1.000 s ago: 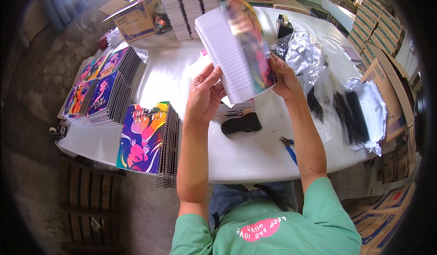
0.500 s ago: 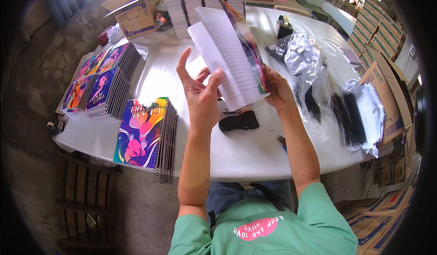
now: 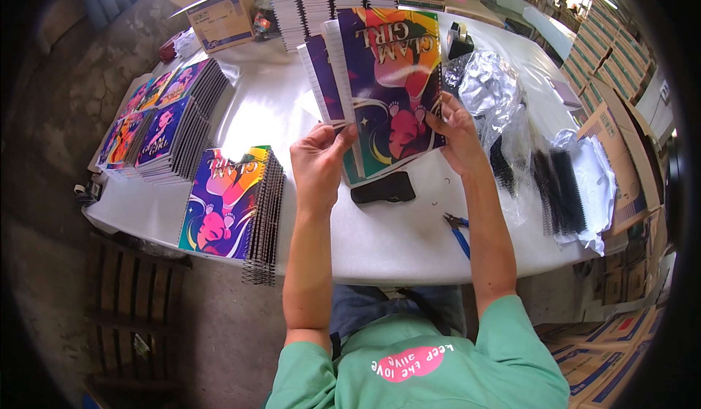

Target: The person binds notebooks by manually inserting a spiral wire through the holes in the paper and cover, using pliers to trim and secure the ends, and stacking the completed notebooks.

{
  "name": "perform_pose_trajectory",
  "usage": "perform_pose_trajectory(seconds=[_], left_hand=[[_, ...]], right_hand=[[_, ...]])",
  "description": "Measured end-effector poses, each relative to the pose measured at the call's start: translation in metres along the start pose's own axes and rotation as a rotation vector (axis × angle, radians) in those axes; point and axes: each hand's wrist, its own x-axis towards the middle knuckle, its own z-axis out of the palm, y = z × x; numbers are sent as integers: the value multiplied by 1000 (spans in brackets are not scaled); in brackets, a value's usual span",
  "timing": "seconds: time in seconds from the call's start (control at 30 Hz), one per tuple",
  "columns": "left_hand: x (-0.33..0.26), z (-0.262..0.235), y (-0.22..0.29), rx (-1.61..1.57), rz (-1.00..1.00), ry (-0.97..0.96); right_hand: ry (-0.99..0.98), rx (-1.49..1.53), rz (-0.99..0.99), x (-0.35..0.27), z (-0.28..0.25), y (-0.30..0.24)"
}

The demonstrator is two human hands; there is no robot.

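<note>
Between my hands a spiral notebook point(image 3: 394, 88) with a bright purple and orange cover is held up, its printing upside down. My left hand point(image 3: 319, 157) pinches the loose edges of its pages and a folded-back cover at the lower left. My right hand point(image 3: 458, 133) grips the bound side at the lower right, thumb on the cover. Below the notebook a black, pouch-like object point(image 3: 385, 188) lies on the white table point(image 3: 387, 252). Pliers with blue handles point(image 3: 458, 232) rest beside my right forearm. A pile of matching notebooks point(image 3: 226, 205) stands left of my left forearm.
More notebooks point(image 3: 162, 124) are stacked at the far left, and tall stacks point(image 3: 321, 4) stand at the back. On the right lie clear plastic wrapping point(image 3: 489, 91) and black binding coils point(image 3: 562, 190). Cardboard boxes point(image 3: 617, 161) stand by the right edge; another box point(image 3: 226, 18) sits at the back left.
The notebook has turned from showing lined pages to showing its front cover. My left hand, fingers spread before, has closed on its page edges. The pliers have come into fuller view.
</note>
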Motion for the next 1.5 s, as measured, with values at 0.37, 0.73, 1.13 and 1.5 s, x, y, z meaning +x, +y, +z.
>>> perform_pose_trajectory(seconds=[0.37, 0.73, 1.13, 1.5], left_hand=[[54, 3, -23, 1339, 113, 247], [-132, 69, 37, 1267, 732, -186], [-92, 45, 4, 1020, 853, -329], [-136, 68, -31, 1274, 758, -116]], right_hand=[[268, -546, -228, 20, -6, -43], [-578, -1332, 5, -117, 52, -75], [304, -2061, 185, -132, -211, -106], [303, -2016, -41, -104, -253, -124]])
